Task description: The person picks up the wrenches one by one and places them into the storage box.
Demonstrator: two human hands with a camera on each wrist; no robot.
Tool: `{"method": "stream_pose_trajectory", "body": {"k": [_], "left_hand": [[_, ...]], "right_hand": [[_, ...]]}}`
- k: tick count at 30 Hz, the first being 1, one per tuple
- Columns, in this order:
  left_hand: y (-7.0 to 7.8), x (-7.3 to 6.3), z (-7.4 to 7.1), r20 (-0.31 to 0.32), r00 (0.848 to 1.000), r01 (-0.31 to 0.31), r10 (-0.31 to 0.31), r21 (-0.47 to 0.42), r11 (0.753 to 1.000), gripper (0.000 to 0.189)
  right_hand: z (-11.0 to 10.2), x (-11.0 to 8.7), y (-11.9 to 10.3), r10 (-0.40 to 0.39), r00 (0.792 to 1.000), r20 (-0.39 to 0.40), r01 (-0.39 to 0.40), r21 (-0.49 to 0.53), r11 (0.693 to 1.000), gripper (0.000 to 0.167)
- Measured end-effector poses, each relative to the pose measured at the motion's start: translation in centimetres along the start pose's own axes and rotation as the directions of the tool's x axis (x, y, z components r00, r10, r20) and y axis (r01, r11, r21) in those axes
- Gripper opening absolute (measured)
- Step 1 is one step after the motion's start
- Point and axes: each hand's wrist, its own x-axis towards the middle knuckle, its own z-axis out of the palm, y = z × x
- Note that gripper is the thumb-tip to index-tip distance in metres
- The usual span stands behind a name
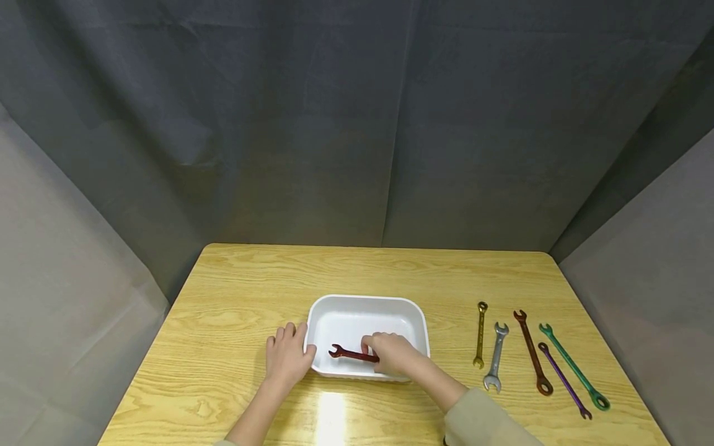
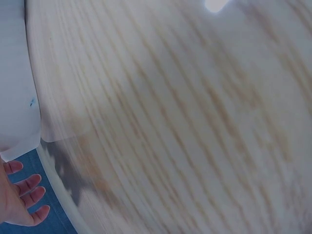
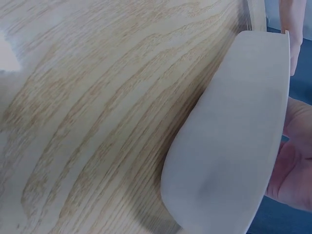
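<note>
A white rectangular tray [image 1: 368, 297] sits near the table's front. Inside it, my right hand [image 1: 395, 354] grips one end of a dark red wrench [image 1: 352, 354]; the open-ended head points left over the tray floor. Fingers and palm cover the wrench's other end. In the right wrist view the tray wall [image 3: 229, 131] hides the wrench and part of that hand [image 3: 295, 161]. Against the tray's left side rests my left hand [image 1: 287, 356], its thumb at the rim and its fingers extended forward. The left wrist view catches its loosely bent fingers [image 2: 30, 190] beside the tray.
To the right on the wooden table [image 1: 251, 272] lie several wrenches in a row: gold [image 1: 480, 334], silver [image 1: 496, 356], reddish-brown [image 1: 532, 352], purple [image 1: 564, 380] and green [image 1: 574, 367]. A dark grey curtain [image 1: 307, 124] hangs behind the table.
</note>
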Motion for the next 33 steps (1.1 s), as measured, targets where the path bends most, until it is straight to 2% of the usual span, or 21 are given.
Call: {"method": "stream_pose_trajectory", "body": {"k": [5,13,21,33], "left_hand": [[0.0,0.0,0.0,0.002,1.000,-0.002,0.002,-0.001,1.000,0.036],[-0.1,0.0,0.0,0.010,1.000,0.001,-0.001,0.000,1.000,0.038],[-0.1,0.1,0.0,0.015,1.000,0.000,0.000,0.002,1.000,0.038],[-0.2,0.0,0.2,0.009,1.000,-0.003,0.003,-0.003,1.000,0.036]], "right_hand": [[0.2,0.2,0.3,-0.003,0.999,0.048,0.002,0.011,1.000,0.029],[0.3,0.6,0.8,-0.050,0.992,0.118,0.042,0.068,0.997,0.025],[0.8,0.8,1.2,-0.119,0.984,0.131,0.104,0.120,0.987,0.021],[1.5,0.9,1.4,-0.095,0.984,0.152,0.076,0.128,0.989,0.015]]}}
